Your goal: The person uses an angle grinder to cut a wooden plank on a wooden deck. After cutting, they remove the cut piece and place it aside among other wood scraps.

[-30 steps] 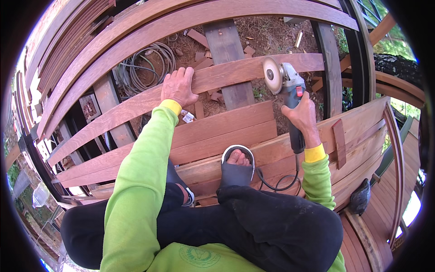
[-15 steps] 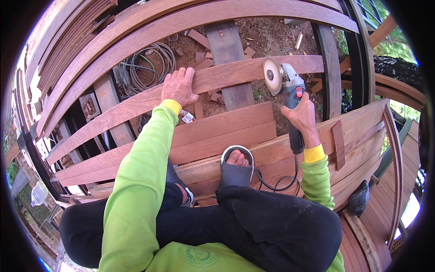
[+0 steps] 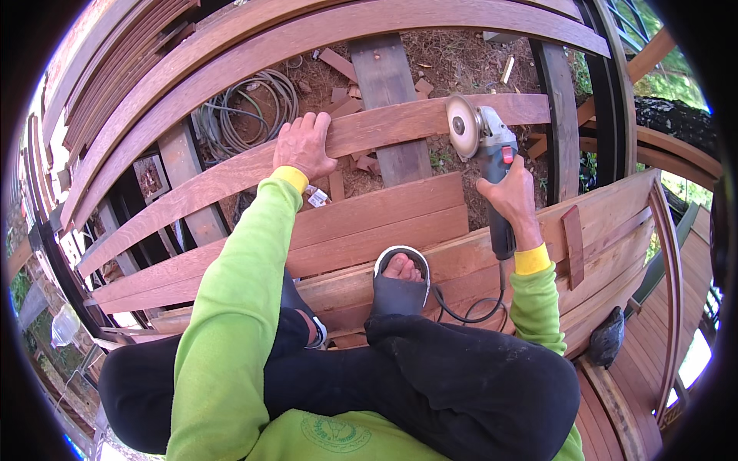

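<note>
A long curved wooden board runs across the middle over the dark beams. My left hand has its fingers closed over this board, left of centre. My right hand is wrapped round an angle grinder with a grey body and red switch. The grinder's pale disc is upright at the board's right part; I cannot tell whether it touches the wood. A black cord loops down from the grinder to the planks. My sandalled foot rests on the planks below.
Curved slats span the top, with wide beams beneath. Below lie coiled hoses and wood offcuts on soil. A small loose board and a dark bag are at right, near a tree trunk.
</note>
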A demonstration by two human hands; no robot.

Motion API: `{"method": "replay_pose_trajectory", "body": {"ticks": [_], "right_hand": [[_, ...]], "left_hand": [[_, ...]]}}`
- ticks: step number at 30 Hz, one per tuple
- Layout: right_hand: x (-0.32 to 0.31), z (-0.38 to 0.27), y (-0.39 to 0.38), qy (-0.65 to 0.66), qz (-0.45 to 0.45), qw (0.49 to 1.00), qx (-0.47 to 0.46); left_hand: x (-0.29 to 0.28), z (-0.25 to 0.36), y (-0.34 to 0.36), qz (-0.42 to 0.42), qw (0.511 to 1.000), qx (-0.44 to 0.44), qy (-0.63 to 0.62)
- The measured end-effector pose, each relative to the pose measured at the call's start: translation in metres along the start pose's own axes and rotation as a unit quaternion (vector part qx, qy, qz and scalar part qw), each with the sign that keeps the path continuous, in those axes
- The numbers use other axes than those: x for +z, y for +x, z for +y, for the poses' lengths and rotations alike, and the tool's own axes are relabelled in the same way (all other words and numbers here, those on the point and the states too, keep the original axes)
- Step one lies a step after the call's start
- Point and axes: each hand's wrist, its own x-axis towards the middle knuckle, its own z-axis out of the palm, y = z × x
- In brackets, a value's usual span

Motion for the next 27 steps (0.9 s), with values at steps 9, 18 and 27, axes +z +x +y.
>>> {"method": "replay_pose_trajectory", "body": {"ticks": [9,18,27], "right_hand": [[0.0017,0.0015,0.0005,0.005,0.005,1.000,0.000],[-0.0004,-0.0025,0.0025,0.014,0.010,1.000,-0.006],[-0.0014,-0.0037,0.0044,0.010,0.004,1.000,-0.003]], "left_hand": [[-0.0011,0.0007,0.0009,-0.011,1.000,-0.003,0.002],[-0.0002,-0.0002,0.0002,-0.003,1.000,-0.001,-0.005],[-0.0007,0.0002,0.0008,-0.008,1.000,-0.003,-0.001]]}}
